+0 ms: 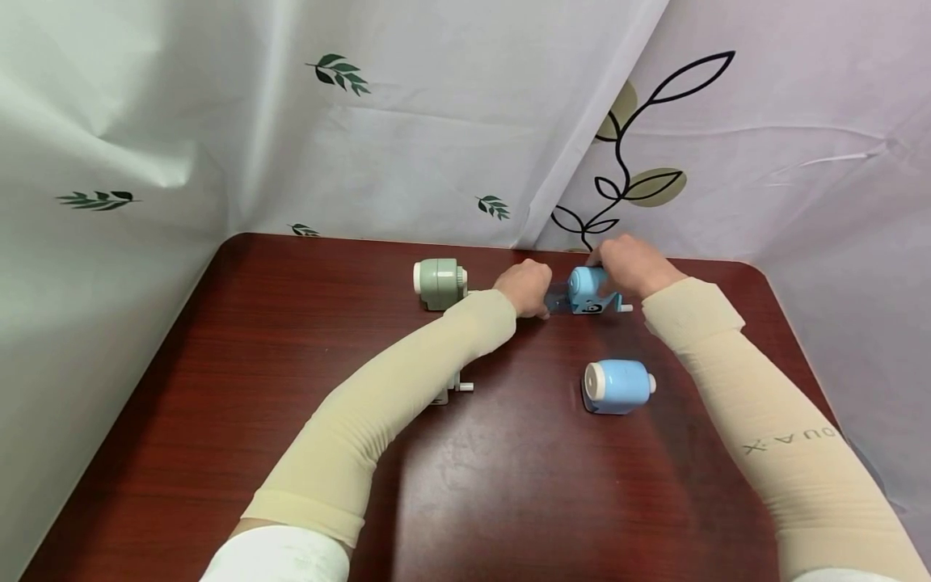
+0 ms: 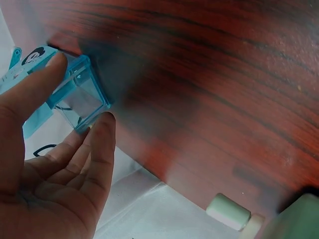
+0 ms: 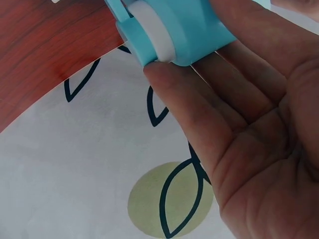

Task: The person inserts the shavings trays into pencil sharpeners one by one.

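A light-blue crank pencil sharpener [image 1: 585, 291] with a panda print stands near the table's back edge. My right hand [image 1: 631, 265] grips its body from the right and behind; the right wrist view shows the fingers [image 3: 199, 99] against the sharpener's rounded blue body [image 3: 194, 30]. On its left side, my left hand [image 1: 525, 287] holds the clear blue shavings drawer [image 2: 82, 97] between thumb and fingers. The thumb [image 2: 42, 82] lies on one side of the drawer, and the fingertips [image 2: 103, 124] are at the opposite edge. The drawer sticks out from the body.
A green sharpener [image 1: 440, 283] stands left of my left hand. Another pale sharpener [image 1: 441, 396] is mostly hidden under my left forearm. A blue sharpener with cream ends [image 1: 618, 386] stands nearer on the right. White patterned cloth [image 1: 407, 145] hangs behind the brown table [image 1: 291, 347].
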Demonstrator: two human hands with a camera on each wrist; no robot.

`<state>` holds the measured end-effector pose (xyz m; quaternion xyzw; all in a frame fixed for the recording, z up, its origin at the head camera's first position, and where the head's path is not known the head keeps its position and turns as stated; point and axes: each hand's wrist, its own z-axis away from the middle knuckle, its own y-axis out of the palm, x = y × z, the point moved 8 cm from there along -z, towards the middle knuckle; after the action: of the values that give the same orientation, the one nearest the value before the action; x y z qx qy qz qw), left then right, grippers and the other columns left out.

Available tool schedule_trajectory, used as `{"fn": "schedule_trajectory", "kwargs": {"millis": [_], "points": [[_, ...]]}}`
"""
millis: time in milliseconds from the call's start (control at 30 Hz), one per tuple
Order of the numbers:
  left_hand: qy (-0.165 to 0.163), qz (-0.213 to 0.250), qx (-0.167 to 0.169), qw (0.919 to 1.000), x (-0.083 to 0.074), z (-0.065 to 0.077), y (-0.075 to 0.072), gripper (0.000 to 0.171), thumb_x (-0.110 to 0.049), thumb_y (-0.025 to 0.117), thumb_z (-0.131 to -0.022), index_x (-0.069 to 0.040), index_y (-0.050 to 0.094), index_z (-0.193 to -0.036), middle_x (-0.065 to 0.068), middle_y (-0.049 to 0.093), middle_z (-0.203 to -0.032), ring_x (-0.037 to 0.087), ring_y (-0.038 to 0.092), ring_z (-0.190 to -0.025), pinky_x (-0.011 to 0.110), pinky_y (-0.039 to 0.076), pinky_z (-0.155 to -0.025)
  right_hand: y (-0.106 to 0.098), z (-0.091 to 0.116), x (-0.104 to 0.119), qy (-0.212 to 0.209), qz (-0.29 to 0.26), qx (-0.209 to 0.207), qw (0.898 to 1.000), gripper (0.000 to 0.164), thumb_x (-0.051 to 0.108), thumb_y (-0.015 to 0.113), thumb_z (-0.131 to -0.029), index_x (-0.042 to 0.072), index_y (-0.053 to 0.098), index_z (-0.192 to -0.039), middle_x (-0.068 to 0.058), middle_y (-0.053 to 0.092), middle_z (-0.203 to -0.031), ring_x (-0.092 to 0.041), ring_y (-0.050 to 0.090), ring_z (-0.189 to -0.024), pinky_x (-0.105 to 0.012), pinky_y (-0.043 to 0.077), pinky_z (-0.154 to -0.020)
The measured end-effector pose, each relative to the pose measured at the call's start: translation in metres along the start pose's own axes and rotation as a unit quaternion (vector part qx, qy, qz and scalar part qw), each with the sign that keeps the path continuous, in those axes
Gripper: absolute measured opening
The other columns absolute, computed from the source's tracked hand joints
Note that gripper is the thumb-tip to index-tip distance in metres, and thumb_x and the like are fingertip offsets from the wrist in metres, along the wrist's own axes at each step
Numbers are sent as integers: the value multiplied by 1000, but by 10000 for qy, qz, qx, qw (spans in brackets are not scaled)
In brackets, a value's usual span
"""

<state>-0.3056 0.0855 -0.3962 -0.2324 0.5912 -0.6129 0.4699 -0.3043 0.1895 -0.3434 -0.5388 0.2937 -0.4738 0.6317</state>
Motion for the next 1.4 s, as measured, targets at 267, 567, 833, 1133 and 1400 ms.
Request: {"fn": "schedule_trajectory", "kwargs": {"millis": [267,567,833,1133,1400], "points": [[16,-35,-75,10000,-1,-1,0,24,-24,84,-84,-9,70,-97,2,68,-92,14,64,-81,30,55,-72,-1,0,0,-207,22,-19,9998,40,-2,85,-75,-8,71,-113,-23,71,-105,-32,68,-93,-44,56,-79],[-38,74,-97,9999,-2,-1,-1,20,-23,84,-84,-11,68,-85,0,65,-79,13,65,-76,27,54,-70,1,1,-3,-342,108,76,9993,43,-1,84,-76,-8,70,-116,-23,70,-109,-34,68,-95,-45,56,-80],[-64,108,-101,9999,0,-4,-1,22,-25,84,-83,-10,68,-83,0,64,-77,13,64,-77,27,54,-72,2,-1,-2,-276,122,169,9994,43,0,84,-77,-8,69,-117,-24,70,-109,-33,68,-95,-45,57,-80],[-19,89,-95,9999,-2,-8,1,21,-25,84,-83,-11,69,-85,0,64,-76,13,64,-76,27,54,-72,2,-1,-2,-268,181,147,9994,43,0,85,-76,-8,70,-116,-22,71,-107,-34,68,-96,-45,56,-82],[-52,103,-118,9999,-5,-11,3,22,-25,84,-83,-10,72,-93,0,65,-80,13,64,-77,26,55,-72,2,-1,-3,-227,209,146,9994,44,0,85,-76,-8,70,-116,-22,70,-107,-33,68,-94,-44,57,-79]]}}
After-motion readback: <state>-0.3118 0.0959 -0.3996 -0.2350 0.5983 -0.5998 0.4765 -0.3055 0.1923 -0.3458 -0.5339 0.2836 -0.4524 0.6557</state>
